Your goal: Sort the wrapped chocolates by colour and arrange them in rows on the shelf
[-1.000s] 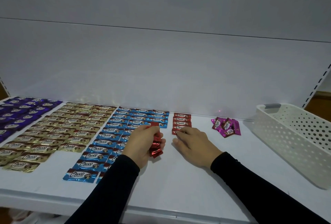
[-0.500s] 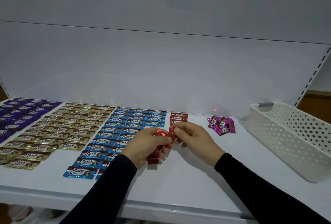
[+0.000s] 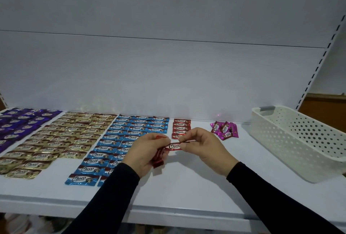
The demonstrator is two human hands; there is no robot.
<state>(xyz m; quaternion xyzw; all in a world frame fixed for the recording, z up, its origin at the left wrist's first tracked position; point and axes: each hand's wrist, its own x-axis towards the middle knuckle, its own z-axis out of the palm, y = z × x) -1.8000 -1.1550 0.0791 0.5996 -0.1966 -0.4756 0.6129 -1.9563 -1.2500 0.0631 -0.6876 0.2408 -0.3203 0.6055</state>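
You're mid red row: right hand (image 3: 205,148) pinches one red chocolate (image 3: 174,146) from the left hand (image 3: 148,154)'s gripped bunch (image 3: 158,159); lay it below the red column (image 3: 181,128).

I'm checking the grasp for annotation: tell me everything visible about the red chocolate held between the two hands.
The red chocolate is a small flat bar in glossy red foil with a white oval printed "Choco". It is held level above the white shelf, label up, near the short red row. The right hand pinches its right end; the left hand, also holding more red chocolates, grips its left end.
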